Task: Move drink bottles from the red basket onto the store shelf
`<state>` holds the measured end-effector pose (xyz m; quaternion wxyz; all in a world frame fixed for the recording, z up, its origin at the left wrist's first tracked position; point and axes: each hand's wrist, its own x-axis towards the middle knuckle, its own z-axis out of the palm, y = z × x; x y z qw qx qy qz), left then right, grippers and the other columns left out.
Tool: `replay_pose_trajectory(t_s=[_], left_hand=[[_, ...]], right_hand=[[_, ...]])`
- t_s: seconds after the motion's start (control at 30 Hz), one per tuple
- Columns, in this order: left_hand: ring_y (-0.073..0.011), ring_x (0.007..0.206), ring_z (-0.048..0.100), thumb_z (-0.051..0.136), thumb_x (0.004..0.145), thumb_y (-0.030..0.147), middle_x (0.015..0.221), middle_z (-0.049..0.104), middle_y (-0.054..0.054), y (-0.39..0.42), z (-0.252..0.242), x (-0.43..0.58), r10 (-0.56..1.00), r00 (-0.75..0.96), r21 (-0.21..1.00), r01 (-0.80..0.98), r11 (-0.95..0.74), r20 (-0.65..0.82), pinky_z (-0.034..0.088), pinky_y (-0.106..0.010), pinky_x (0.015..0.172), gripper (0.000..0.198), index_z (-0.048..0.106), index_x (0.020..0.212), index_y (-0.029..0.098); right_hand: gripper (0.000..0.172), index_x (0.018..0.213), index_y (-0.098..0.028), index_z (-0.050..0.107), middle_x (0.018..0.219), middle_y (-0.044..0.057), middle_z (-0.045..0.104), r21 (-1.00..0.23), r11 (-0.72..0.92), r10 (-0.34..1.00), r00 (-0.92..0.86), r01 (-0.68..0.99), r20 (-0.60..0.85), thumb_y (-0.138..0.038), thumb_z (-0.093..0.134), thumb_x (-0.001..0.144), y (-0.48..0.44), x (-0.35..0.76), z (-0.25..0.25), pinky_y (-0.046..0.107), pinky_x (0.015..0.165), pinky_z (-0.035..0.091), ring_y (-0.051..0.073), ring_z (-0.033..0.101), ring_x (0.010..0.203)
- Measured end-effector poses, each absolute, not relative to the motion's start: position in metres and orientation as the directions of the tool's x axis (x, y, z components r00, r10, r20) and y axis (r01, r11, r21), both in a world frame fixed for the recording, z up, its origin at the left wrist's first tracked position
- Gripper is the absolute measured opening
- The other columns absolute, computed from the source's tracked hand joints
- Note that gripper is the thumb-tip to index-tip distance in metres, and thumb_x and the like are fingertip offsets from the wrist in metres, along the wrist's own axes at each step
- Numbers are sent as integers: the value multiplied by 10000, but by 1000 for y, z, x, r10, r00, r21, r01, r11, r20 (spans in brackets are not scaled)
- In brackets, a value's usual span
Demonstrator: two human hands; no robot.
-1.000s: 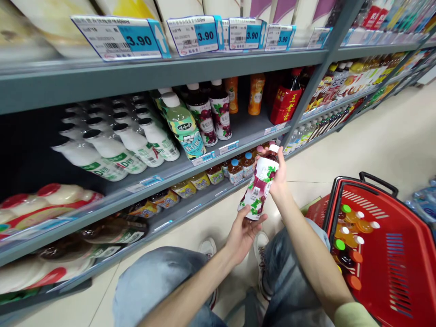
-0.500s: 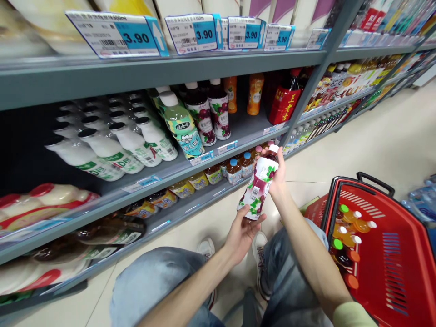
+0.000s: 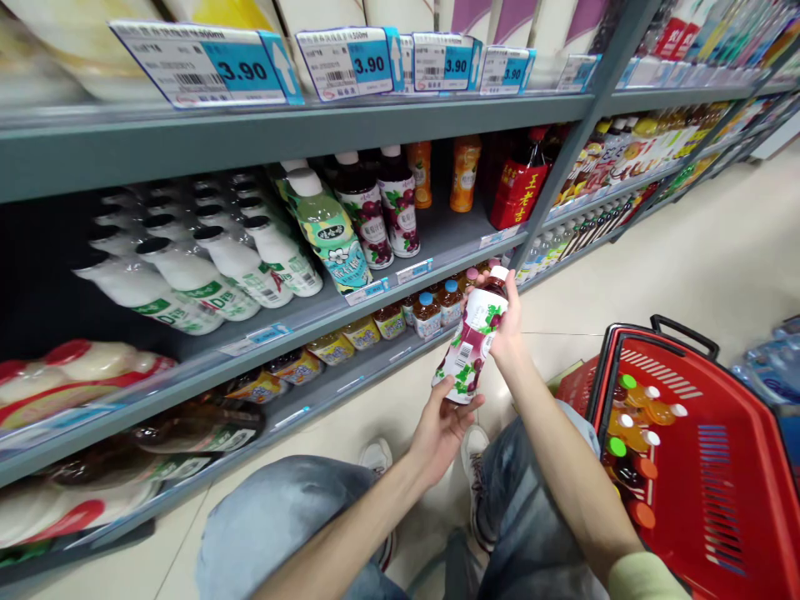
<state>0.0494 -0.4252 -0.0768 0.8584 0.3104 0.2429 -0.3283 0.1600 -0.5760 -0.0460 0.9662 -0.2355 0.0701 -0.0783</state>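
Between my two hands is a grape juice bottle (image 3: 470, 346) with a white cap, tilted, its barcode side facing me. My left hand (image 3: 442, 429) grips its base, thumb on the label and fingers underneath. Around the upper part near the cap, my right hand (image 3: 509, 321) is closed, with some fingers hidden behind the bottle. Matching grape juice bottles (image 3: 398, 204) stand on the middle shelf, beside a green-labelled bottle (image 3: 330, 233) and orange juice bottles (image 3: 465, 175).
To my right stands a red shopping basket (image 3: 743, 467) with several drink bottles (image 3: 631, 442) inside. Shelving (image 3: 300, 125) with price tags runs along the left and front. White milk drink bottles (image 3: 212, 275) fill the middle shelf's left. My knees (image 3: 275, 517) are below my arms.
The view has shifted slightly, so the scene sits a little further left. Both hands keep the same hold on the grape juice bottle.
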Motion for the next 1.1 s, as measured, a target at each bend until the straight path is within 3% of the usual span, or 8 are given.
replay_pose_trajectory(t_s=[0.13, 0.3, 0.67, 0.8, 0.9, 1.0, 1.1], left_hand=[[-78, 474, 585, 675, 914, 417, 862, 768, -79, -426, -77, 50, -424, 677, 350, 701, 622, -602, 487, -166, 440, 342, 674, 1126, 148], [-42, 385, 425, 479, 978, 595, 681, 692, -87, -423, -74, 50, -546, 609, 227, 760, 609, -576, 347, -151, 361, 613, 710, 988, 28], [-41, 293, 340, 319, 958, 741, 470, 558, -40, -421, -74, 45, -658, 496, 163, 850, 501, -566, 248, -165, 320, 835, 698, 744, 28], [-44, 293, 352, 291, 969, 730, 472, 560, -46, -421, -74, 46, -655, 476, 147, 858, 492, -587, 252, -168, 316, 848, 689, 727, 20], [-54, 362, 439, 336, 978, 698, 539, 597, -57, -420, -73, 49, -637, 479, 138, 850, 509, -604, 319, -160, 352, 802, 696, 784, 9], [-84, 474, 556, 444, 963, 668, 652, 661, -72, -419, -71, 53, -567, 529, 236, 827, 510, -632, 413, -164, 414, 692, 703, 908, 28], [-107, 543, 606, 645, 856, 656, 727, 691, -47, -415, -70, 61, -424, 704, 495, 706, 507, -570, 476, -185, 466, 574, 676, 1001, 101]], right_hand=[[323, 917, -222, 666, 779, -24, 735, -508, 849, -227, 968, 141, -111, -546, 673, 923, -575, 160, -47, 276, 632, 600, 131, 686, 650], [338, 922, -197, 667, 792, -21, 740, -478, 871, -178, 980, 113, -92, -535, 682, 919, -575, 160, -49, 234, 590, 570, 113, 687, 659], [347, 902, -187, 661, 779, -27, 729, -484, 871, -151, 983, 84, -102, -533, 681, 919, -572, 159, -46, 239, 612, 552, 109, 677, 663], [367, 896, -199, 668, 785, -32, 731, -494, 866, -145, 984, 77, -101, -541, 781, 831, -572, 159, -48, 240, 610, 551, 109, 671, 670], [369, 903, -205, 677, 799, -39, 733, -482, 872, -142, 986, 82, -88, -533, 812, 802, -575, 160, -48, 245, 630, 559, 109, 671, 684], [355, 929, -207, 693, 842, -35, 743, -488, 868, -148, 986, 92, -79, -526, 801, 816, -579, 162, -46, 248, 649, 568, 114, 677, 712], [351, 971, -218, 714, 951, -10, 761, -573, 813, -168, 984, 104, -60, -537, 773, 838, -585, 164, -45, 264, 676, 581, 134, 689, 769]])
